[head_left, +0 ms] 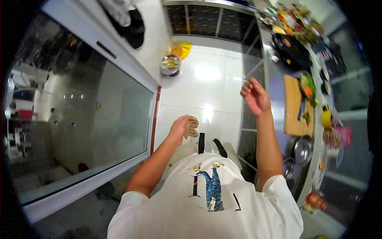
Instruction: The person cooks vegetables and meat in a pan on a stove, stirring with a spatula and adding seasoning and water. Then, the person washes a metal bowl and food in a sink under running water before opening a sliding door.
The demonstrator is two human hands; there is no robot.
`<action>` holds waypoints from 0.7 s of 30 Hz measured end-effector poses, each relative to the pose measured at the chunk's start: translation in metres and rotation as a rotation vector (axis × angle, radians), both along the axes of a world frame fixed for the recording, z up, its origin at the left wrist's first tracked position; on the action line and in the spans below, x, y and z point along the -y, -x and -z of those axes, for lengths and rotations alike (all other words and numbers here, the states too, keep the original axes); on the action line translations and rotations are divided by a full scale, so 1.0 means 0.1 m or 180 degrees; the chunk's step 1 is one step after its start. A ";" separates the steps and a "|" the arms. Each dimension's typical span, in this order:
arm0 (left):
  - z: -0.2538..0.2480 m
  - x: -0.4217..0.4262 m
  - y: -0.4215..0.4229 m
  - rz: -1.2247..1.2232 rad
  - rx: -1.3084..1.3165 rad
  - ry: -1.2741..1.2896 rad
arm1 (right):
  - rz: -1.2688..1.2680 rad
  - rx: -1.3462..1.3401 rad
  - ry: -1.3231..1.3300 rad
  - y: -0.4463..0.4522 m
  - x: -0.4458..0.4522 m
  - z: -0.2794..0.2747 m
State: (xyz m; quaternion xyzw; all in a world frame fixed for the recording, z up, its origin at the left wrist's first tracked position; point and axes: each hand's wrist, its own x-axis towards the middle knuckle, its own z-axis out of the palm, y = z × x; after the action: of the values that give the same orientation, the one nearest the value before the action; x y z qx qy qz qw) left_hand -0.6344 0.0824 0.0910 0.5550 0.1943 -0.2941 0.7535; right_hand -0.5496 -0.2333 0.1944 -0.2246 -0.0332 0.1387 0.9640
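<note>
My left hand (179, 128) is closed on a crumpled brown cloth (191, 128), held low in front of my body above the tiled floor. My right hand (255, 97) is raised beside the counter edge, its fingers curled in toward the palm, and I see nothing in it. Nearest to that hand, on the counter, lies a wooden cutting board (291, 99). A knife with blue on it (301, 109) rests on the board beside some chopped greens (306, 118). At the board's far edge is a plate of green and orange vegetables (308, 87).
Metal bowls (304, 149) stand on the counter at right, and a black appliance (292, 51) sits farther along. A glass sliding door (115, 107) borders my left. On the floor ahead are a filled bin (170, 65) and a yellow bag (182, 48).
</note>
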 end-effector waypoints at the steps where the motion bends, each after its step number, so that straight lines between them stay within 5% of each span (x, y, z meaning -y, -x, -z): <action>1: 0.00 -0.17 -0.06 -0.0219 -0.0047 0.0058 | -0.0095 -0.0003 0.0147 -0.37 -0.19 -0.02; 7: -0.19 -0.68 -0.16 -0.1610 -0.0202 0.0214 | -0.0736 0.0048 0.0652 -2.27 -1.30 0.18; 10: -0.11 -0.81 -0.26 -0.2274 -0.0422 0.0264 | -0.0608 -0.0185 0.1540 -3.14 -1.92 0.40; 14: 0.15 -0.93 -0.47 -0.2838 -0.0323 0.0559 | -0.0171 0.0285 0.2896 -4.23 -2.71 1.26; 16: 0.10 -0.90 -0.61 -0.3399 -0.0871 0.0237 | -0.0712 -0.0007 0.3413 -4.54 -2.98 1.65; 21: 0.10 -0.79 -1.10 -0.3516 -0.0743 0.0331 | -0.1119 0.0026 0.4037 -5.05 -3.28 2.28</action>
State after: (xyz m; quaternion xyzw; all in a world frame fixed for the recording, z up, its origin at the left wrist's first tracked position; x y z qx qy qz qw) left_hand -0.5243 0.1611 0.0809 0.2969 0.5231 0.0752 0.7953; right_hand -0.0444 0.0951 -0.0340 -0.7410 0.0152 0.2858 0.6075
